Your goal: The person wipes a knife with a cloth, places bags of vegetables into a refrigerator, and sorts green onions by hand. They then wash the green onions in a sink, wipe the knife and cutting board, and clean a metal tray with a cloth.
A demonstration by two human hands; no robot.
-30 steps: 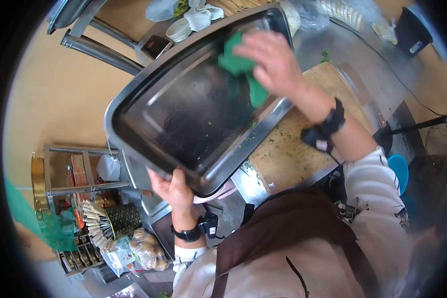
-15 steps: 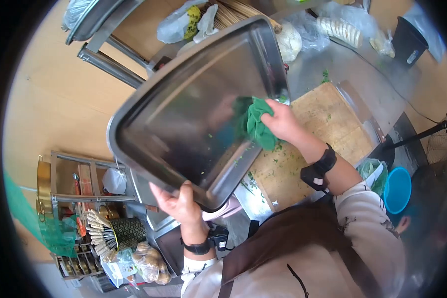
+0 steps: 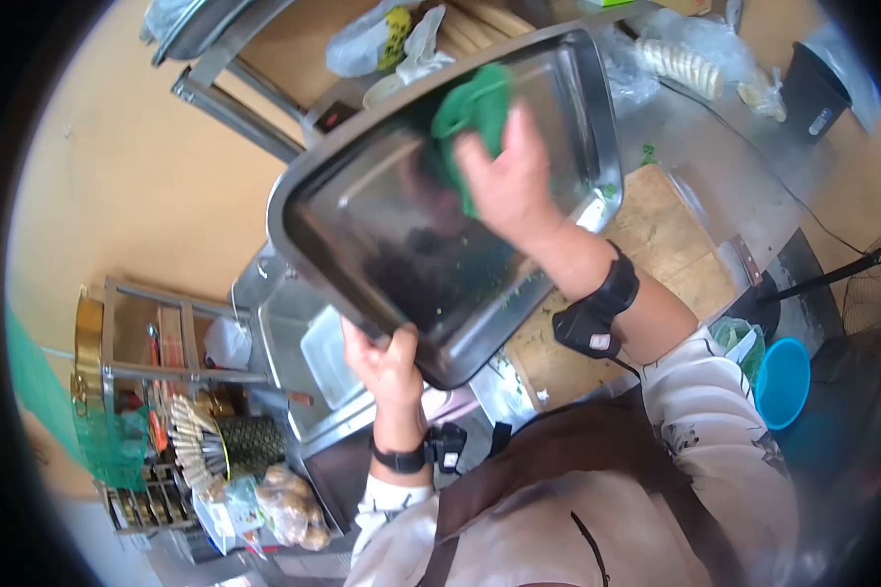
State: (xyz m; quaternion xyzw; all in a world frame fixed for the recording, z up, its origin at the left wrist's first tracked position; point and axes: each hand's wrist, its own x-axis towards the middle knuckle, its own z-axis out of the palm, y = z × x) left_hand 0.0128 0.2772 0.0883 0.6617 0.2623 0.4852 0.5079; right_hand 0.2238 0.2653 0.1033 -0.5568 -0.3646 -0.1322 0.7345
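Note:
A deep rectangular metal tray [image 3: 362,245] is held tilted above the worktop, with small green bits stuck to its inside. My left hand [image 3: 387,367] grips the tray's near left rim, thumb on the rim and fingers behind it. Inside the tray, my right hand [image 3: 514,186] holds a crumpled green cloth [image 3: 475,108] toward the far side; its fingers are partly blurred and covered by the cloth. Under the tray's right side lies a wooden cutting board [image 3: 646,264] scattered with green bits.
A cleaver [image 3: 744,259] lies at the board's right edge. Left of the tray is a sink [image 3: 274,333] holding a clear container [image 3: 331,352]. A blue bucket [image 3: 783,382] stands at the right, a black bin [image 3: 812,93] at the back right, and a shelf rack [image 3: 181,372] at the left.
My right hand has moved the green cloth from the tray's right side up toward its far edge. The tray has shifted right and slightly up in view, with my left hand still on its rim.

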